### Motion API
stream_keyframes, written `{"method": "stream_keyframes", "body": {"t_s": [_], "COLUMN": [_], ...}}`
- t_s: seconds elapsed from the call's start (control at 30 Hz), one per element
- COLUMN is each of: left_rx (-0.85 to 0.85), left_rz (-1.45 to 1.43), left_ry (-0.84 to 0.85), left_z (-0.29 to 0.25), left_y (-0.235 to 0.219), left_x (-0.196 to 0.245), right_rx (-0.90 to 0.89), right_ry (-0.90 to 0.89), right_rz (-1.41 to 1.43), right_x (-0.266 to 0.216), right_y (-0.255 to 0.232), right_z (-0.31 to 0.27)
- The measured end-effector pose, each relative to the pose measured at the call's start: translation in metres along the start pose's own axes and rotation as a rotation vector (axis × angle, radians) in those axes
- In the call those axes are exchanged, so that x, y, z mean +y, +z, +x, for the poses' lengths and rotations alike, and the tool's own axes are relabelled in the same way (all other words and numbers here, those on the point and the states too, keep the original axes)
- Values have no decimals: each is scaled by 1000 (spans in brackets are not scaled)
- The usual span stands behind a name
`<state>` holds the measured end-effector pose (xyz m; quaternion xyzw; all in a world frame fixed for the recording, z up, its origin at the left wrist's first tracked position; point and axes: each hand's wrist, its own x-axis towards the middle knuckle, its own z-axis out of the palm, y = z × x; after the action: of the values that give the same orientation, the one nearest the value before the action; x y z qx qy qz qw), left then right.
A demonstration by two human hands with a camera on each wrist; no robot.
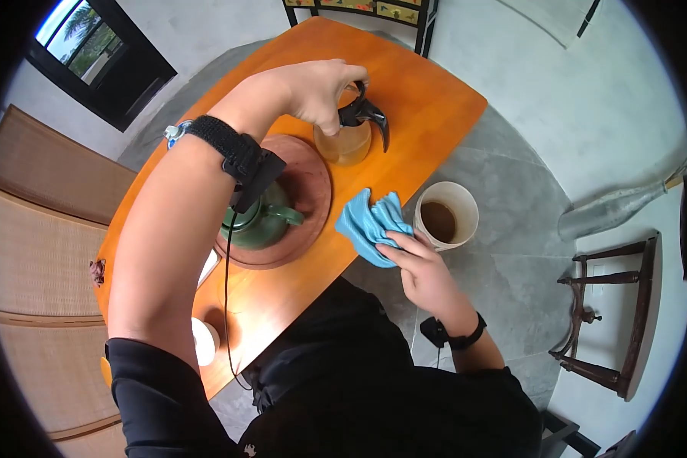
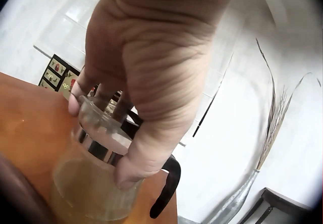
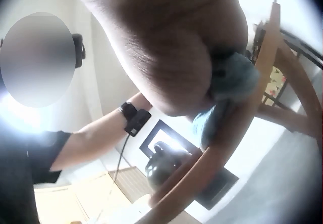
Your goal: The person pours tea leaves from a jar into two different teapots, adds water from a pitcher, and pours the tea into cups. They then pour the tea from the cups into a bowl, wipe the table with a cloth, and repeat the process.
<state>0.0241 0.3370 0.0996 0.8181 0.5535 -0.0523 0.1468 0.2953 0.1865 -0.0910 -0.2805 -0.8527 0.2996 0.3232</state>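
My left hand (image 1: pixel 316 91) reaches across the table and grips a glass pot (image 1: pixel 349 149) around its neck from above. In the left wrist view, the thumb lies against the pot's metal band, with the other fingers on the far side of the rim. Cloudy yellowish liquid (image 2: pixel 88 188) fills the lower part, and a black handle (image 1: pixel 382 128) sticks out to the side. Near the table's front edge, my right hand (image 1: pixel 429 278) holds a crumpled blue cloth (image 1: pixel 365 227). The right wrist view shows the cloth bunched in that hand, its fingertips mostly hidden.
A green teapot (image 1: pixel 255 231) stands on a round reddish tray (image 1: pixel 318 179), partly behind my left forearm. A white bucket (image 1: pixel 471 221) holding brown liquid is beside the table edge, close to my right hand. A white cup (image 1: pixel 204 342) sits nearer my body. A cable hangs from the left wrist.
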Motion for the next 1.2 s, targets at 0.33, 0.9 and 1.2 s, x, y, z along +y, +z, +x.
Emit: {"method": "stream_keyframes", "body": {"t_s": [0.33, 0.9, 1.2], "left_rx": [46, 259, 198], "left_rz": [-8, 34, -209], "left_ry": [-21, -340, -778], "left_z": [0, -326, -402], "left_y": [12, 46, 174], "left_x": [2, 75, 58], "right_rx": [111, 313, -15], "right_ry": [323, -149, -381], "right_rz": [462, -149, -191], "right_x": [-11, -33, -69], "right_y": [-1, 49, 108], "right_z": [-37, 38, 40]}}
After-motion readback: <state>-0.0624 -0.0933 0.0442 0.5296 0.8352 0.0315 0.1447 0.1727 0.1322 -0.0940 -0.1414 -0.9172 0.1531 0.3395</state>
